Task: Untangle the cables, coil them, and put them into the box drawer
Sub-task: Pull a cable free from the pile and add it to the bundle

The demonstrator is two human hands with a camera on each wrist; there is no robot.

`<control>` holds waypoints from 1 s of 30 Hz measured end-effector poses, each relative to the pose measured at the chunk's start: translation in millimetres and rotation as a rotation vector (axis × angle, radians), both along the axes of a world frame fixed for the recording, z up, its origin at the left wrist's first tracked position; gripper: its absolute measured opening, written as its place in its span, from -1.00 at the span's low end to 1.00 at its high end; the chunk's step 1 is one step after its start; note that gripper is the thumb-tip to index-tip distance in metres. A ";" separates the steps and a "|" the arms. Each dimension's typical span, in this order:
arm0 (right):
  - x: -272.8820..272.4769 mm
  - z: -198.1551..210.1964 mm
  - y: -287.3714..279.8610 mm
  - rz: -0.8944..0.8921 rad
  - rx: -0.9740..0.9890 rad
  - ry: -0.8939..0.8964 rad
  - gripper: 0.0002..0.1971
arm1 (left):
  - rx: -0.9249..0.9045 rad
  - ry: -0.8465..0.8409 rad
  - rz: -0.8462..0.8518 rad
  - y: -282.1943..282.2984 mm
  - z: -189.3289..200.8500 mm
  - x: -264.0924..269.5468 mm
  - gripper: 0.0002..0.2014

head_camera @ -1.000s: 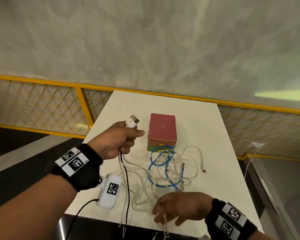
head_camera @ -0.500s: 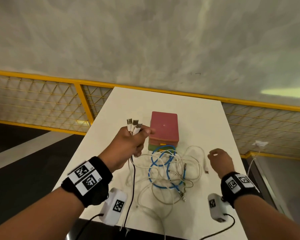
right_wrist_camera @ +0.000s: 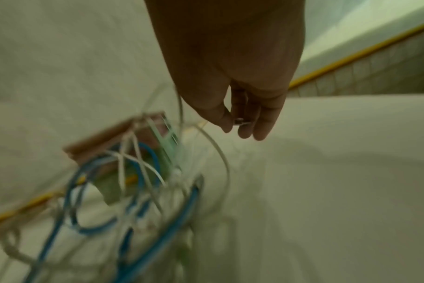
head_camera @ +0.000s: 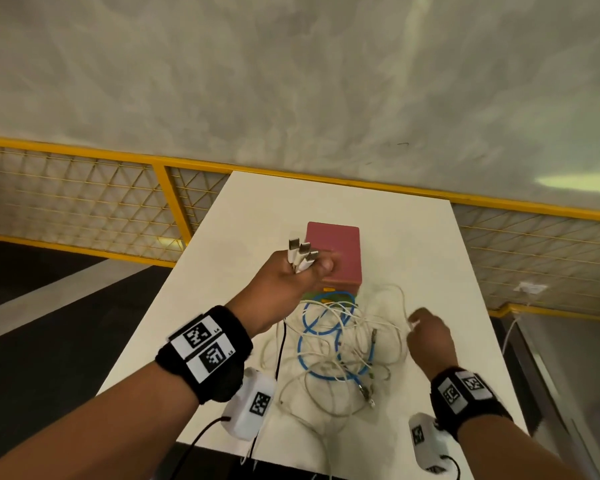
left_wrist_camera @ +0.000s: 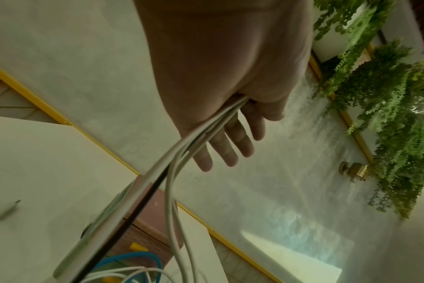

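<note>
My left hand is raised in front of the pink-topped box and grips three white USB plug ends, which stick up out of the fist. In the left wrist view, white cables run down from the left hand to the table. A tangle of white and blue cables lies in front of the box's green drawer with its yellow knob. At the tangle's right side, my right hand pinches a small metal connector on a white cable between thumb and fingertips.
The white table is narrow, with its front edge close to me and drops on both sides. A yellow mesh railing runs behind it. A black lead hangs from my left wrist past the tangle.
My right hand swung from the table's front edge up to the right side of the tangle and took hold of a cable end. My left hand rose toward the box with the plugs.
</note>
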State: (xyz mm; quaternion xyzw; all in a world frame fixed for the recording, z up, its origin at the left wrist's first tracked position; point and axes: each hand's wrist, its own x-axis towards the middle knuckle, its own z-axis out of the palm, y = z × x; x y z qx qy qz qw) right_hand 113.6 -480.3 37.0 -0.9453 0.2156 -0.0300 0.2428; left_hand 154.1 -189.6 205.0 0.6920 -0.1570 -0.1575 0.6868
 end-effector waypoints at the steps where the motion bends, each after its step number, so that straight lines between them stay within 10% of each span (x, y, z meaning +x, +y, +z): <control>1: 3.6 19.5 3.0 0.024 0.014 -0.079 -0.69 | 0.020 -0.021 -0.006 -3.6 -1.7 1.9 -0.78; 10: 1.2 192.4 78.1 0.567 0.373 -0.238 -0.76 | 0.099 -0.131 -0.105 -31.3 7.6 0.7 -0.69; 17: -3.0 231.9 108.9 0.462 0.795 -0.467 -0.66 | -0.191 0.261 -0.252 -19.0 18.6 -7.8 -0.47; 25: 6.9 210.0 120.4 0.193 0.747 -0.551 -0.91 | -0.262 0.295 -0.217 -14.4 25.5 -11.7 -0.71; 30: -12.4 167.9 134.4 -0.037 1.238 0.215 -0.47 | -0.409 0.288 -0.093 -1.0 35.5 0.1 -0.68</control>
